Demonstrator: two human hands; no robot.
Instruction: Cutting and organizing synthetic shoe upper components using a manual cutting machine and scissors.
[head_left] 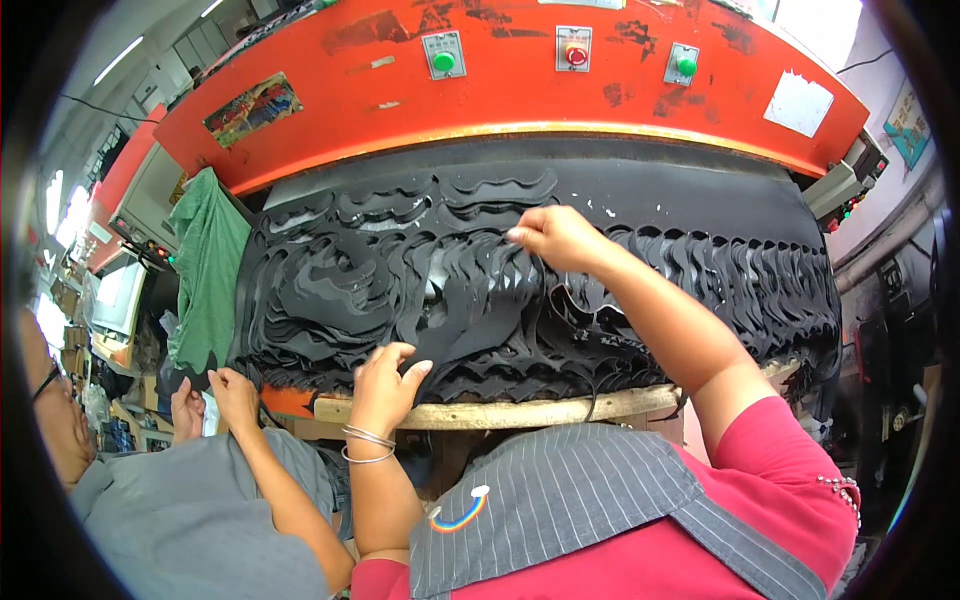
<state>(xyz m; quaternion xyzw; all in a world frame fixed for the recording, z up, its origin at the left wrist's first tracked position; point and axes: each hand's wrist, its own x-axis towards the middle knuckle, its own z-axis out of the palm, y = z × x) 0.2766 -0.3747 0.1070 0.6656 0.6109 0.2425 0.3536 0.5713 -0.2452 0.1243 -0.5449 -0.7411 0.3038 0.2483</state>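
A thick layer of wavy black cut sheet material (pixel 335 290) covers the bed of a red machine in front of me. My right hand (pixel 562 240) is over the far part of the layer, thumb and forefinger pinched; what is between them, if anything, is too small to tell. My left hand (pixel 385 385) hovers by the near edge, its thumb held apart from the bent fingers, nothing visible in it. Between my hands lies a broad curved black piece (pixel 475 320). Right of it, a row of narrow wavy black strips (pixel 745 275) is still lined up.
The red machine beam (pixel 510 90) with green and red buttons spans the back. A wooden bar (pixel 500 412) edges the bed nearest me. On my left, a co-worker in grey (pixel 200 510) holds both hands by a green cloth (pixel 208 265).
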